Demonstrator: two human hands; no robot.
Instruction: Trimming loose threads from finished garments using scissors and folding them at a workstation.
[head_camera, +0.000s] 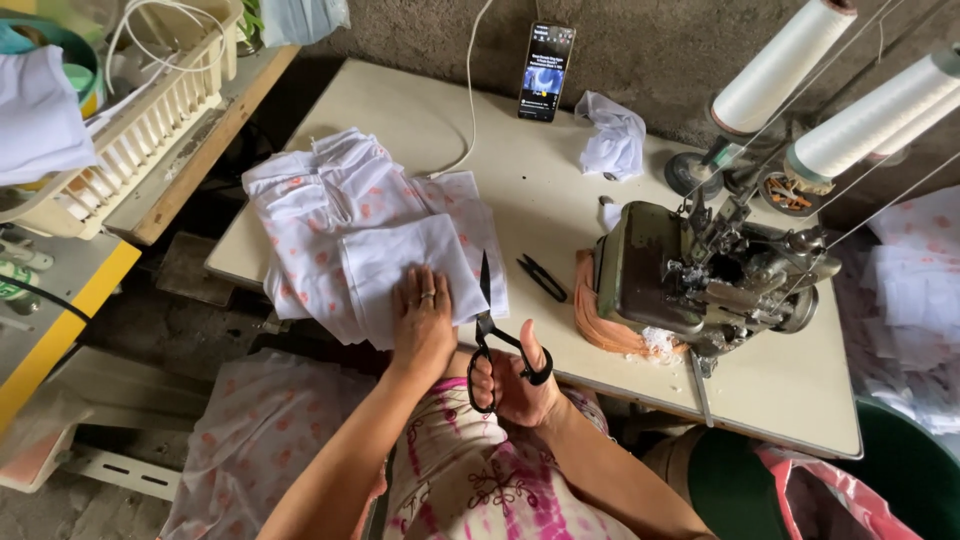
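My left hand lies flat on a stack of white fabric pieces with pale orange dots at the near left of the sewing table. It wears a ring and presses the front edge of the top piece. My right hand grips black scissors through the handles. The blades are closed and point away from me, along the right edge of the fabric stack.
An overlock sewing machine stands at the right with orange cloth under it and white thread cones behind. Small black thread snips, a phone, crumpled white cloth and a white cable lie on the table. A basket sits left.
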